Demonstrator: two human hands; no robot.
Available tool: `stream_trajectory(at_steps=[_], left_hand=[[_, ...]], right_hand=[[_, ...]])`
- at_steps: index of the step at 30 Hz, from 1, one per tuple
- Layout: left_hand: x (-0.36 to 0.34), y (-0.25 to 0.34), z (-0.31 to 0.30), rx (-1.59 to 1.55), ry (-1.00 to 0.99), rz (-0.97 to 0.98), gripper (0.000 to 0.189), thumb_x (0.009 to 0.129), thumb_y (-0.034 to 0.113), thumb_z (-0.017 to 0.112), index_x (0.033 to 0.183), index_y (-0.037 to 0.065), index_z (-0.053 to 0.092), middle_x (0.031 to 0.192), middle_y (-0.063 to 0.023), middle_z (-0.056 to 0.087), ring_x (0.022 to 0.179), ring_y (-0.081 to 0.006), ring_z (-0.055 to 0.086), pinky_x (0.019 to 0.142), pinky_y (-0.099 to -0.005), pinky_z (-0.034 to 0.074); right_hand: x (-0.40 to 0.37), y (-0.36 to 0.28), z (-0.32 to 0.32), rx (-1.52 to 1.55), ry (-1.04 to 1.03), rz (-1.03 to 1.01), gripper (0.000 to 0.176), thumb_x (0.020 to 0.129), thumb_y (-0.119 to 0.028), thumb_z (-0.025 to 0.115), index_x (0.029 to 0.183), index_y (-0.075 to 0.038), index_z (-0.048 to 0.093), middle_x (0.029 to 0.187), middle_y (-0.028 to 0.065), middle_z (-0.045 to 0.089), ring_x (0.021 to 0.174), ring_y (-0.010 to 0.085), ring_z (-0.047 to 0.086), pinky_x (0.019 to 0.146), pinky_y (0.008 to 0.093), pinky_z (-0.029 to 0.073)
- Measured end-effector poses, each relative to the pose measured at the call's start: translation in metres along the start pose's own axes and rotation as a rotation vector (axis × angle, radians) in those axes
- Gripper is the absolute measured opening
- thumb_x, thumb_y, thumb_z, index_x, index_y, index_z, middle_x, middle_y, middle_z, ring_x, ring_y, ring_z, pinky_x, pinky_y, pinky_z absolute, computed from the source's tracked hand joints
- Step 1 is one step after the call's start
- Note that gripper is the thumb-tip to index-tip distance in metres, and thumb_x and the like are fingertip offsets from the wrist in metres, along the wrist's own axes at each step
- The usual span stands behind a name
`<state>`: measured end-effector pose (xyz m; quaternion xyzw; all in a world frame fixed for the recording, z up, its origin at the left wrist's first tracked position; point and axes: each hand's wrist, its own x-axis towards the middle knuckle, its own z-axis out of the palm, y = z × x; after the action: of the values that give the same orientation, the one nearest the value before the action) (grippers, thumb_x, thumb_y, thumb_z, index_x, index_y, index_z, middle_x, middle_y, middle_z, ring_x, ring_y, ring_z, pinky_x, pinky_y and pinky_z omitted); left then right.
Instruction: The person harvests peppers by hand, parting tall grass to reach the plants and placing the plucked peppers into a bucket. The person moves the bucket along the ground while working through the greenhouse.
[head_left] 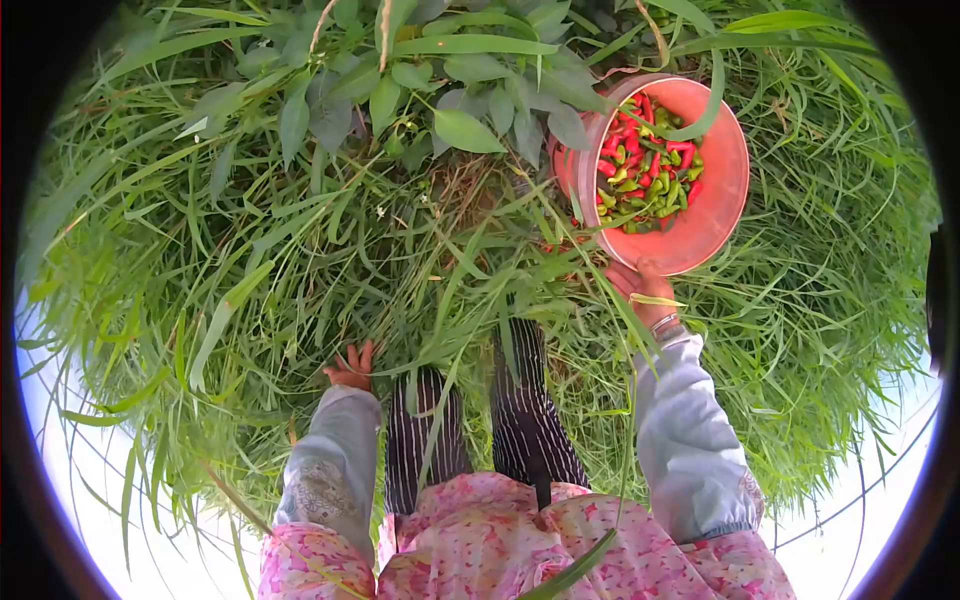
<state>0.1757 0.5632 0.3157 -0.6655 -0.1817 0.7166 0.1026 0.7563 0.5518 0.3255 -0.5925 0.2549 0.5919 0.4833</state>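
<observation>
My right hand (648,290) grips the near rim of a pinkish-red plastic bucket (715,215), which is tilted with its mouth towards me. Inside the bucket lies a heap of red and green chili peppers (650,165). Some fingers of this hand are hidden by the rim and by a grass blade across it. Lower down on the left, my left hand (350,367) is held over the grass beside my leg, its fingers apart and nothing visible in them.
A leafy plant (440,100) stands ahead of me, left of the bucket. Tall grass (250,230) surrounds me, and long blades cross in front of my legs (530,400). Bright sky shows at both lower corners.
</observation>
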Motion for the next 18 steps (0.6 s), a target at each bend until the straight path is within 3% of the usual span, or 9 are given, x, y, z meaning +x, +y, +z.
stream_trajectory(at_steps=[2, 4, 8, 9, 10, 15, 18], left_hand=[[-0.029, -0.052, -0.076, -0.482, -0.23, 0.1, 0.058, 0.092, 0.036, 0.036, 0.141, 0.024, 0.006, 0.145, -0.0092, 0.016, 0.126, -0.0439, 0.023, 0.095, -0.0605, 0.029], [-0.04, -0.069, -0.101, -0.645, -0.334, 0.107, 0.062, 0.091, 0.034, 0.039, 0.141, 0.024, 0.003, 0.145, -0.0108, 0.014, 0.126, -0.0435, 0.023, 0.093, -0.0613, 0.029], [-0.057, -0.052, -0.102, -0.815, -0.29, 0.064, 0.077, 0.086, 0.038, 0.048, 0.141, 0.026, -0.005, 0.145, -0.0153, 0.01, 0.126, -0.0419, 0.023, 0.088, -0.0619, 0.028], [-0.074, -0.051, -0.099, -0.816, -0.008, 0.004, 0.061, 0.085, 0.033, 0.048, 0.139, 0.019, 0.023, 0.137, -0.0204, 0.029, 0.12, -0.0381, 0.036, 0.088, -0.0567, 0.033], [-0.076, -0.054, -0.098, -0.821, 0.039, -0.01, 0.058, 0.085, 0.033, 0.048, 0.136, 0.019, 0.025, 0.135, -0.0204, 0.03, 0.119, -0.0378, 0.037, 0.087, -0.0559, 0.034], [-0.081, -0.065, -0.087, -0.794, -0.187, 0.024, 0.046, 0.084, 0.03, 0.048, 0.125, 0.017, 0.033, 0.126, -0.0202, 0.037, 0.112, -0.0363, 0.042, 0.085, -0.0524, 0.037], [-0.072, -0.081, -0.08, -0.781, -0.251, 0.025, 0.038, 0.083, 0.028, 0.048, 0.118, 0.015, 0.038, 0.121, -0.0201, 0.041, 0.108, -0.0353, 0.045, 0.083, -0.0503, 0.039]], right_hand=[[0.003, 0.004, -0.007, 0.01, -0.037, -0.063, 0.034, 0.089, -0.028, 0.048, 0.113, -0.004, 0.043, 0.109, 0.0186, 0.055, 0.097, 0.0314, 0.058, 0.072, 0.0379, 0.05], [0.003, 0.004, -0.002, 0.033, -0.033, -0.077, 0.031, 0.089, -0.023, 0.046, 0.113, -0.004, 0.043, 0.108, 0.0159, 0.056, 0.096, 0.0311, 0.058, 0.07, 0.0383, 0.05], [0.005, -0.001, 0.0, 0.076, 0.024, 0.015, 0.03, 0.088, -0.02, 0.043, 0.114, -0.004, 0.042, 0.108, 0.0147, 0.056, 0.095, 0.0304, 0.058, 0.071, 0.0405, 0.049], [0.002, 0.0, -0.002, 0.061, 0.074, 0.029, 0.03, 0.088, -0.019, 0.043, 0.114, -0.004, 0.042, 0.108, 0.0147, 0.057, 0.095, 0.0303, 0.058, 0.072, 0.0407, 0.048], [0.005, -0.001, 0.001, 0.05, 0.109, 0.032, 0.029, 0.088, -0.019, 0.042, 0.114, -0.005, 0.043, 0.108, 0.0147, 0.057, 0.095, 0.0302, 0.058, 0.073, 0.0409, 0.048], [0.007, -0.005, 0.01, 0.026, 0.149, 0.036, 0.028, 0.089, -0.017, 0.039, 0.112, -0.003, 0.046, 0.104, 0.0161, 0.059, 0.094, 0.0263, 0.06, 0.076, 0.0351, 0.052], [0.009, -0.009, 0.011, 0.066, 0.187, 0.071, 0.028, 0.088, -0.016, 0.039, 0.112, -0.002, 0.046, 0.104, 0.0157, 0.059, 0.093, 0.026, 0.06, 0.075, 0.0359, 0.051]])
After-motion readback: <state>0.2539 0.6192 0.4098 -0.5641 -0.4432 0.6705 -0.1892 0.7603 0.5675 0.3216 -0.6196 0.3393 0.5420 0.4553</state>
